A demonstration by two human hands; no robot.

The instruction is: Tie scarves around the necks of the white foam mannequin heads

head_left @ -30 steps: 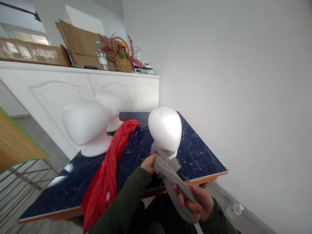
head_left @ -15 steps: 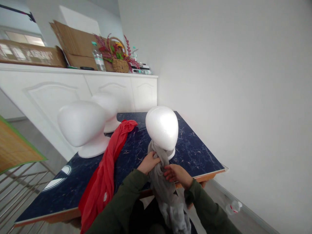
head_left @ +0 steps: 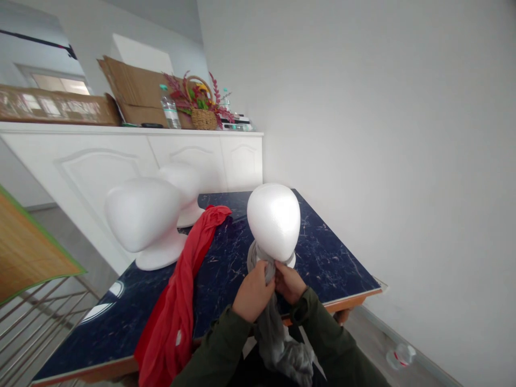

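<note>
A white foam mannequin head (head_left: 274,220) stands on the dark blue marbled table (head_left: 322,263). Around its neck goes a grey scarf (head_left: 271,328), whose long end hangs over the table's front edge toward my lap. Just below the chin, my left hand (head_left: 253,291) is closed on the scarf from the left. My right hand (head_left: 289,282) grips the scarf from the right, its fingertips close to the left hand's. The fold between the fingers is partly hidden by the hands.
Left of the scarf, a red scarf (head_left: 189,279) drapes over the table's front edge. Two more white mannequin heads (head_left: 143,215) stand at the left. A white cabinet (head_left: 193,156) behind carries a flower basket (head_left: 203,118) and cardboard. A plastic bottle (head_left: 401,356) lies on the floor.
Both hands have come together under the mannequin head's chin. The right hand has moved up and left, and its fingers have closed on the grey scarf. The camera view has tilted slightly.
</note>
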